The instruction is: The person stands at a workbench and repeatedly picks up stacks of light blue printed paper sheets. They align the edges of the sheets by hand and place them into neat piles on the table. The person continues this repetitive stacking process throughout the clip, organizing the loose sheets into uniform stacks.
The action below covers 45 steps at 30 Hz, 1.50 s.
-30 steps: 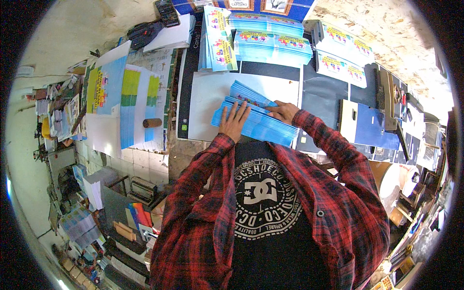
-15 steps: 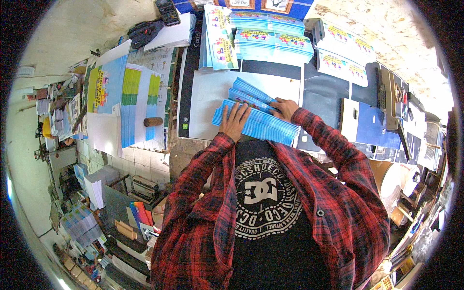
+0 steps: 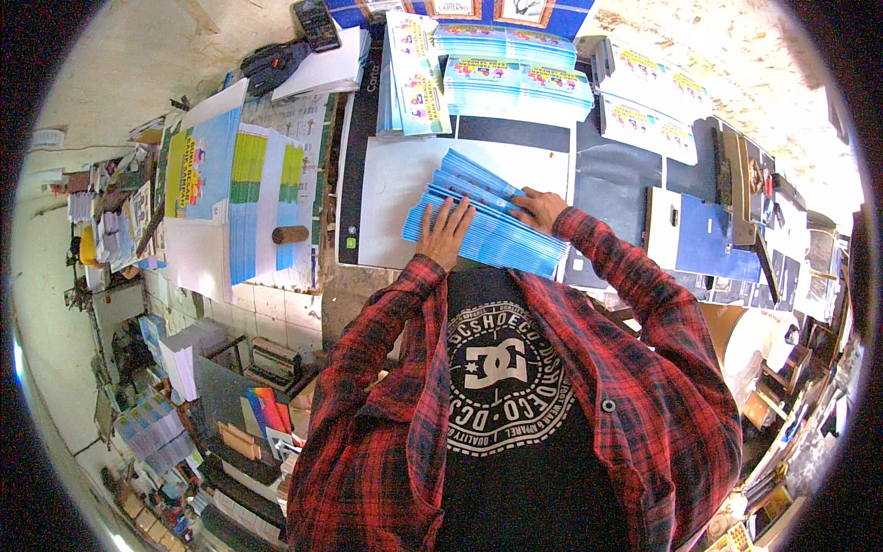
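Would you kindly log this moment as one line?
left hand: flat on fanned blue sheets | right hand: on the fan's upper edge | under: white board

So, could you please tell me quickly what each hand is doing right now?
Left hand: open, fingers spread, flat on the fanned stack of blue sheets.
Right hand: fingers curled, resting on the same stack.

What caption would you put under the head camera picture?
Both hands, left hand and right hand, press flat on a fanned stack of blue booklets on a white sheet.
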Available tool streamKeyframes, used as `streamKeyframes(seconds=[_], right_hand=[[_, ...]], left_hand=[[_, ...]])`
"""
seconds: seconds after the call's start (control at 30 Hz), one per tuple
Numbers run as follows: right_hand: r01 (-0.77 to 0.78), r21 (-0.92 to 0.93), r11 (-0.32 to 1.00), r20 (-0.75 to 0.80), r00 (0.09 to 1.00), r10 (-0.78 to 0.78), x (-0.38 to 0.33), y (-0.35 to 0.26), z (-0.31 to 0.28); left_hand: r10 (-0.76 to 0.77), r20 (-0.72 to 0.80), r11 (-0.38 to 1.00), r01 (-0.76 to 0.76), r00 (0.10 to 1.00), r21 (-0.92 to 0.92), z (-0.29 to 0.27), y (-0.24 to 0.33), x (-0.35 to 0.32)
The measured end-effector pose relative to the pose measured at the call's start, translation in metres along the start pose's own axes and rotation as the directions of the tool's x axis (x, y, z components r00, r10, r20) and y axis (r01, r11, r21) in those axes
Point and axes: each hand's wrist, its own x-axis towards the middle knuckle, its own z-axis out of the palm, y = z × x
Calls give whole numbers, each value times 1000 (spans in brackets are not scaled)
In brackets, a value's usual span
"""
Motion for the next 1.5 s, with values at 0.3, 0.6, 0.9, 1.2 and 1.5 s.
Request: streamKeyframes(seconds=[0.3,0.6,0.9,1.2,1.5], right_hand=[[-125,10,992,-110,986,126,9,-17,17],[-115,-277,954,-331,944,18,-1,-24,-25],[-321,-151,935,-268,924,274,-30,18,-50],[-368,-65,927,-157,922,355,-109,209,-230],[-492,-280,825,298,772,561,-30,345,-223]], left_hand=[[-41,-47,998,39,998,-45,-5,5,10],[-9,-19,1000,10,1000,22,-3,1,9],[-4,-60,1000,4,998,3,5,0,9],[-67,18,998,67,998,-21,-2,7,26],[-171,53,981,165,984,102,4,14,27]])
